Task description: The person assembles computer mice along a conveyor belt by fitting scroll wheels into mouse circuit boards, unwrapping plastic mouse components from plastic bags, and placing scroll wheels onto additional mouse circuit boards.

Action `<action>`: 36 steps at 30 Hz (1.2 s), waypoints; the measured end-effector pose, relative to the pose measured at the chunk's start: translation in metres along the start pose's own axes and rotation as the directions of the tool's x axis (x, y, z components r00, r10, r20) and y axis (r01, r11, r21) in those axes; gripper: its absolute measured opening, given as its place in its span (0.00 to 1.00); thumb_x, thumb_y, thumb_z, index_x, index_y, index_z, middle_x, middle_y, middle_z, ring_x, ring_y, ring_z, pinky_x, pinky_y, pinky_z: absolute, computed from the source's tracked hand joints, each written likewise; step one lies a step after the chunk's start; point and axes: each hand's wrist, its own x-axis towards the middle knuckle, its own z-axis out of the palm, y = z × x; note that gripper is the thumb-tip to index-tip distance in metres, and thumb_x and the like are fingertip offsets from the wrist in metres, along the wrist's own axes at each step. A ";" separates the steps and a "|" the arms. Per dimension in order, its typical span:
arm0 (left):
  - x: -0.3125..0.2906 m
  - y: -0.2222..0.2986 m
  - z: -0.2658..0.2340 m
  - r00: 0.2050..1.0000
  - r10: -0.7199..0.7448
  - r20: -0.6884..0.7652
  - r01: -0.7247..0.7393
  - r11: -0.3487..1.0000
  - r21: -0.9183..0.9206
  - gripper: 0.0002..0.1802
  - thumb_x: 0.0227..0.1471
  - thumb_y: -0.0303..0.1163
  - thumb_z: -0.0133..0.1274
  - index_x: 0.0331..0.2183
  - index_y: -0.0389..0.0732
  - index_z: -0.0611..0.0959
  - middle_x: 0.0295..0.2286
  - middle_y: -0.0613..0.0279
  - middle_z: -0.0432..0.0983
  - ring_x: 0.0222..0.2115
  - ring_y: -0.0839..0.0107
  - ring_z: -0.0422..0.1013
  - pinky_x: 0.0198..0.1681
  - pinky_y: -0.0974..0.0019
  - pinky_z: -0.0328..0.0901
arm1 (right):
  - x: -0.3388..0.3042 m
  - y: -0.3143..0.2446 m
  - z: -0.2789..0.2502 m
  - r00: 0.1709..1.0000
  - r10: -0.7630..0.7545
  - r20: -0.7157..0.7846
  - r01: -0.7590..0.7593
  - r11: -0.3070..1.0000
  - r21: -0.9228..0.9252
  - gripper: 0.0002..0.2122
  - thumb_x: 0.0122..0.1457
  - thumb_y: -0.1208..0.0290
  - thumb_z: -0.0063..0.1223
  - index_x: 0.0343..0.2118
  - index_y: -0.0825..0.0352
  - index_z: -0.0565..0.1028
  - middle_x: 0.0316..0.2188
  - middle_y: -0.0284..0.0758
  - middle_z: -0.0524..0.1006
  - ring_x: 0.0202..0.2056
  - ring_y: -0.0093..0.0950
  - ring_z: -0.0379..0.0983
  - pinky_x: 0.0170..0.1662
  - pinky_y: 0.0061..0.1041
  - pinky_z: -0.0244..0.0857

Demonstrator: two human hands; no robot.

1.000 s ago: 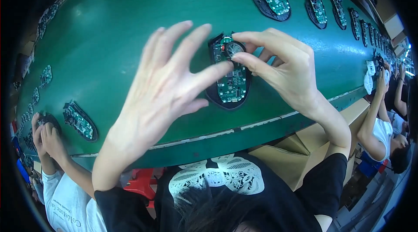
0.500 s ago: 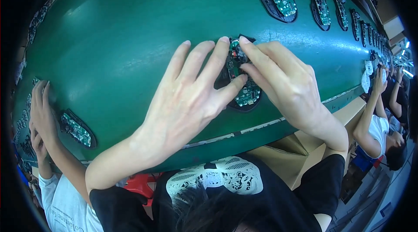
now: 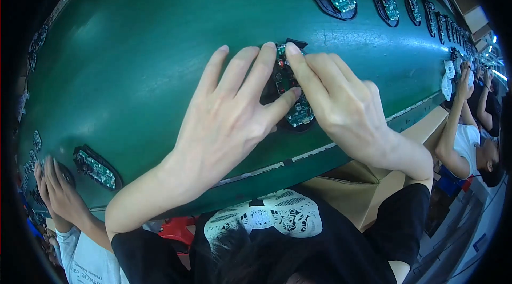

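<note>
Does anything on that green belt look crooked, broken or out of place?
Nothing stands out. The green belt carries black shells holding green circuit boards, lying singly and apart. The left hand and right hand press flat on the nearest board; most of it is hidden, so I cannot judge its condition.

Left hand lies flat, fingers spread forward; right hand arches beside it, fingertips pressed down, thumbs nearly meeting.

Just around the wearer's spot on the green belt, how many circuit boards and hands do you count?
Circuit boards in black shells: 2 (board under the hands, board at lower left)
Wearer's hands: 2 (left hand, right hand)
Total: 4
</note>
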 end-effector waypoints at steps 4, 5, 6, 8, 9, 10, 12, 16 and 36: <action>0.004 -0.002 0.000 0.999 0.035 0.009 -0.035 0.999 -0.002 0.30 0.34 0.36 0.69 0.46 0.54 0.83 0.60 0.50 0.62 0.60 0.52 0.59 0.62 0.44 0.56 | -0.010 0.001 0.007 0.993 -0.050 -0.109 0.045 0.998 -0.049 0.22 0.46 0.79 0.56 0.46 0.82 0.74 0.33 0.39 0.73 0.35 0.27 0.75 0.24 0.21 0.72; 0.004 -0.002 -0.001 0.999 0.054 0.009 -0.054 0.999 0.001 0.30 0.34 0.37 0.69 0.46 0.55 0.83 0.60 0.50 0.61 0.61 0.53 0.58 0.63 0.44 0.55 | -0.008 0.002 0.006 0.993 -0.046 -0.110 0.041 0.998 -0.049 0.22 0.46 0.79 0.56 0.46 0.82 0.74 0.33 0.39 0.73 0.35 0.27 0.75 0.24 0.21 0.72; 0.004 -0.002 -0.002 0.998 0.058 0.010 -0.058 0.998 0.002 0.30 0.34 0.37 0.69 0.46 0.55 0.83 0.60 0.50 0.61 0.61 0.53 0.58 0.63 0.44 0.55 | -0.002 0.005 0.004 0.996 -0.025 -0.085 0.028 0.999 0.028 0.21 0.47 0.80 0.56 0.46 0.82 0.74 0.34 0.40 0.73 0.35 0.29 0.76 0.26 0.23 0.72; 0.004 -0.003 -0.003 0.998 0.049 0.042 -0.049 0.999 0.005 0.31 0.35 0.38 0.69 0.47 0.55 0.83 0.61 0.51 0.61 0.62 0.53 0.56 0.63 0.44 0.54 | 0.008 0.012 -0.004 0.999 -0.029 -0.025 0.033 0.988 0.150 0.19 0.50 0.80 0.54 0.47 0.81 0.73 0.34 0.41 0.74 0.36 0.34 0.77 0.30 0.29 0.73; 0.003 -0.003 -0.003 0.998 0.054 0.044 -0.054 0.999 0.008 0.31 0.35 0.38 0.69 0.47 0.55 0.83 0.61 0.51 0.61 0.62 0.53 0.56 0.63 0.44 0.54 | 0.013 0.017 -0.007 0.999 -0.025 -0.029 0.029 0.988 0.150 0.19 0.50 0.80 0.54 0.47 0.81 0.73 0.34 0.41 0.74 0.36 0.34 0.77 0.30 0.29 0.73; 0.004 -0.003 -0.003 0.998 0.050 0.042 -0.050 0.999 0.006 0.31 0.34 0.38 0.69 0.47 0.56 0.83 0.62 0.51 0.60 0.63 0.54 0.56 0.64 0.44 0.53 | 0.016 0.021 -0.010 1.000 -0.008 0.030 0.001 0.977 0.214 0.20 0.49 0.81 0.56 0.49 0.77 0.74 0.34 0.41 0.75 0.34 0.37 0.76 0.33 0.32 0.73; 0.005 -0.003 -0.004 0.998 0.054 0.039 -0.054 0.999 0.006 0.31 0.34 0.38 0.69 0.47 0.56 0.83 0.62 0.51 0.60 0.63 0.54 0.56 0.64 0.44 0.52 | 0.014 0.022 -0.008 1.000 -0.011 0.025 0.004 0.968 0.250 0.23 0.46 0.82 0.58 0.50 0.74 0.76 0.32 0.39 0.76 0.31 0.38 0.76 0.32 0.32 0.72; 0.005 -0.005 -0.003 0.996 0.082 0.025 -0.082 0.997 0.005 0.30 0.34 0.39 0.70 0.45 0.54 0.84 0.62 0.51 0.60 0.64 0.54 0.55 0.64 0.43 0.53 | -0.011 -0.001 0.009 0.977 -0.029 -0.212 0.028 1.000 -0.008 0.28 0.42 0.84 0.58 0.52 0.76 0.75 0.32 0.37 0.74 0.31 0.29 0.76 0.24 0.24 0.70; -0.017 0.025 0.001 0.989 -0.116 0.087 0.099 0.979 0.176 0.37 0.40 0.37 0.68 0.55 0.70 0.79 0.58 0.50 0.63 0.50 0.54 0.65 0.63 0.38 0.51 | -0.061 0.019 0.005 0.966 0.246 -0.073 -0.177 0.845 0.504 0.15 0.48 0.85 0.63 0.41 0.69 0.81 0.31 0.36 0.77 0.29 0.30 0.76 0.29 0.27 0.71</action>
